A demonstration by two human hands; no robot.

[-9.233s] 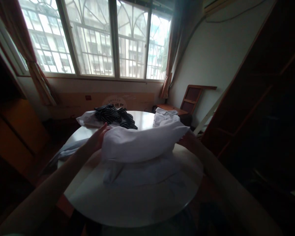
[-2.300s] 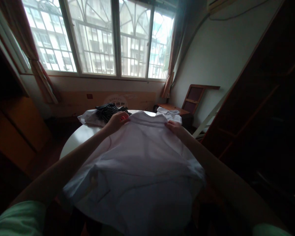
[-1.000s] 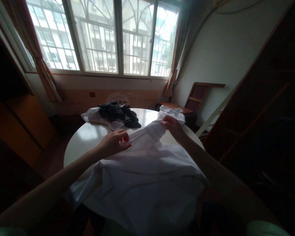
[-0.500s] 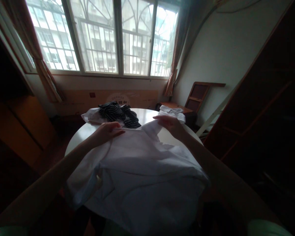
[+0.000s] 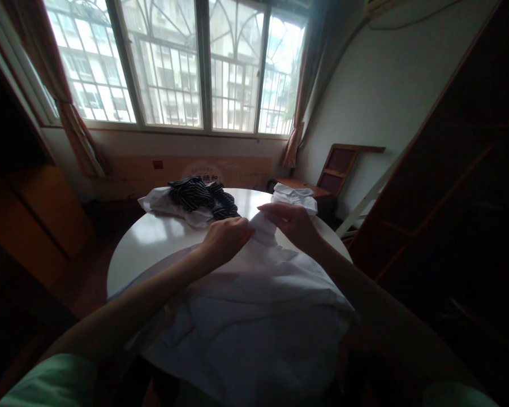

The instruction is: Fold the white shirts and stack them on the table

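Observation:
A white shirt lies spread over the near part of the round white table and hangs down past its front edge. My left hand is closed on the shirt's upper part, close to the middle. Just to its right, my right hand pinches the raised cloth between thumb and fingers. A short fold of fabric stands up between the two hands. The shirt's left side lies partly hidden under my left forearm.
At the table's far left sits a black-and-white striped garment on some white cloth. A folded white garment lies at the far right. Behind stand a wooden chair and a barred window.
My left hand has moved right along the shirt's top edge, close to my right hand, and the shirt's left part has dropped onto the table. My right hand has barely moved.

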